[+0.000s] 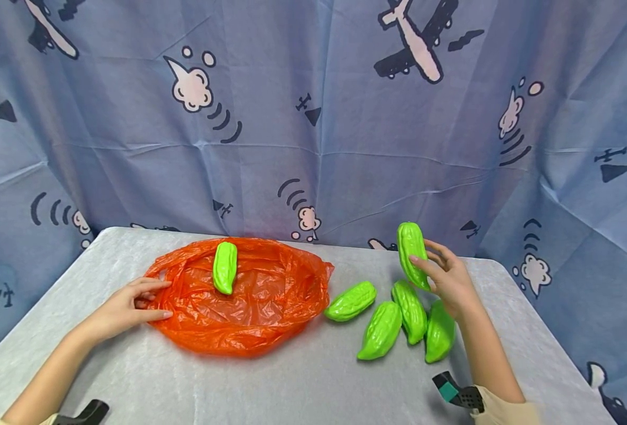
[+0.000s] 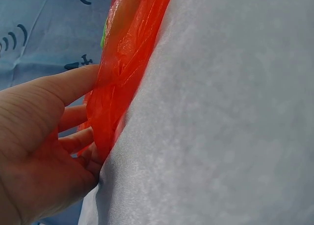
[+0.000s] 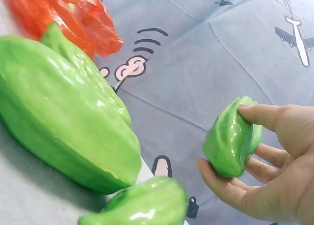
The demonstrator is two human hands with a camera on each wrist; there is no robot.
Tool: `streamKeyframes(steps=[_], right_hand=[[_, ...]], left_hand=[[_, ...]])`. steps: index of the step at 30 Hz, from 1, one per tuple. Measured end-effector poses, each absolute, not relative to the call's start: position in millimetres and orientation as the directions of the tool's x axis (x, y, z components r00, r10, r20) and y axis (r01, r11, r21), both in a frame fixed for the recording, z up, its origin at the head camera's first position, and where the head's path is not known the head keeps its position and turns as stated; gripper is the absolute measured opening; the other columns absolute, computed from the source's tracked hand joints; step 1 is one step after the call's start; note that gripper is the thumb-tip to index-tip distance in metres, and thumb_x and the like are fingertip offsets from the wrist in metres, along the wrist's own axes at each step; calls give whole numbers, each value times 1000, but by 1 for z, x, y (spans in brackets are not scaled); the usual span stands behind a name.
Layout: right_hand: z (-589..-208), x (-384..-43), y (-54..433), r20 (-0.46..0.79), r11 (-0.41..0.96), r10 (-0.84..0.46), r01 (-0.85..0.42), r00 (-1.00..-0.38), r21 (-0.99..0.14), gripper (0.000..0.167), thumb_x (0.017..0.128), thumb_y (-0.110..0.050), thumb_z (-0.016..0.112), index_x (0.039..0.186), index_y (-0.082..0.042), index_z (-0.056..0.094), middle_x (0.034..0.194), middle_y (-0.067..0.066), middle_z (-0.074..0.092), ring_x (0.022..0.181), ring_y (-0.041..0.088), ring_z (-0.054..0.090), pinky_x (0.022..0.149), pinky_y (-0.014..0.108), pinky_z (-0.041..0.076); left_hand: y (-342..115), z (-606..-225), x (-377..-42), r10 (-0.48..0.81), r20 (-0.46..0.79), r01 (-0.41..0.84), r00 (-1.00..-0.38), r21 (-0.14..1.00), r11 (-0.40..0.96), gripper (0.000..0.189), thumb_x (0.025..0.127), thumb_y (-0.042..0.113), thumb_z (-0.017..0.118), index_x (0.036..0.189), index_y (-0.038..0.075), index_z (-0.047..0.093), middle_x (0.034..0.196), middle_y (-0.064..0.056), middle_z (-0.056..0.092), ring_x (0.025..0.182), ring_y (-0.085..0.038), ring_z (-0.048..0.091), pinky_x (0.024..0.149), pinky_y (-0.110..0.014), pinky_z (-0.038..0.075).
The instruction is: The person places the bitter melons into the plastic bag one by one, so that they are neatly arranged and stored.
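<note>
We saw the right hand [image 1: 451, 283] grasping a green gourd [image 1: 411, 251], raised near four loose gourds [image 1: 381, 329] on the tabletop [image 1: 271, 392]. We noted the left hand [image 1: 133, 302] gripping the left edge of a red bag [image 1: 239, 342], a sixth gourd [image 1: 225, 267] inside.

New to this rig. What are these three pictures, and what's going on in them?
There is no robot here: a person works bare-handed, wearing cameras. The wide picture comes from the head, looking forward and down; the other two come from the left and right wrists, each watching that hand. On the pale table sit an orange-red plastic bag and four green, bumpy, vegetable-shaped pieces; another green piece shows at the bag's opening. The right hand holds a sixth piece off the table, while the left hand touches the bag's side. Behind hangs a blue printed curtain.
</note>
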State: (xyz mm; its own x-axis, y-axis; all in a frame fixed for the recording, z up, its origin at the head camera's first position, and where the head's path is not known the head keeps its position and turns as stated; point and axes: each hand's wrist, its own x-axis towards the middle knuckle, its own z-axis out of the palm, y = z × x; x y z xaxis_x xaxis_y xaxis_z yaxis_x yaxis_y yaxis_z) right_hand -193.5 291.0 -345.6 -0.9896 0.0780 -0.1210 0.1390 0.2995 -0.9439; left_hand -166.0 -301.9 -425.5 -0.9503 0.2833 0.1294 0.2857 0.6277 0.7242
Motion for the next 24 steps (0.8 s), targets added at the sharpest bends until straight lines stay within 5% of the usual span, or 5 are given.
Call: streamKeyframes(steps=[3,5,8,12,24], right_hand=[[-346,-193,288,-144,283,66,157,-987,-946,84,107,-35,64,170,-12,15,175,20,15,159,40,21,122,67,25],[-346,-193,285,-156,288,62,167,-986,-943,82,107,-34,63,170,-11,16,174,19,18,155,35,31,122,59,32],[-345,-193,281,-162,289,53,171,-985,-942,80,107,-34,63,169,-7,19,171,20,26,133,15,54,109,35,49],[-345,-192,277,-151,271,37,155,-988,-950,79,107,-32,63,167,-2,21,163,22,34,104,-7,58,87,17,53],[-347,-188,262,-88,156,-1,87,-996,-984,73,107,-23,65,166,-8,25,131,4,57,98,5,67,86,38,63]], left_hand=[[-302,-425,-167,280,122,279,-952,723,632,62,86,12,86,138,-10,62,140,-34,55,102,-3,55,82,-22,50],[-302,-426,-167,282,120,279,-952,722,633,62,86,12,86,138,-10,62,140,-34,54,102,-5,56,82,-23,51],[-302,-426,-167,276,113,269,-955,722,638,61,86,13,86,138,-9,62,140,-34,55,102,-4,56,82,-23,51],[-302,-425,-167,275,109,266,-955,722,639,61,86,13,86,138,-9,62,140,-34,54,102,-6,57,82,-23,51],[-302,-425,-166,286,120,281,-951,721,633,60,85,9,86,137,-11,62,139,-34,55,101,-2,55,82,-23,51]])
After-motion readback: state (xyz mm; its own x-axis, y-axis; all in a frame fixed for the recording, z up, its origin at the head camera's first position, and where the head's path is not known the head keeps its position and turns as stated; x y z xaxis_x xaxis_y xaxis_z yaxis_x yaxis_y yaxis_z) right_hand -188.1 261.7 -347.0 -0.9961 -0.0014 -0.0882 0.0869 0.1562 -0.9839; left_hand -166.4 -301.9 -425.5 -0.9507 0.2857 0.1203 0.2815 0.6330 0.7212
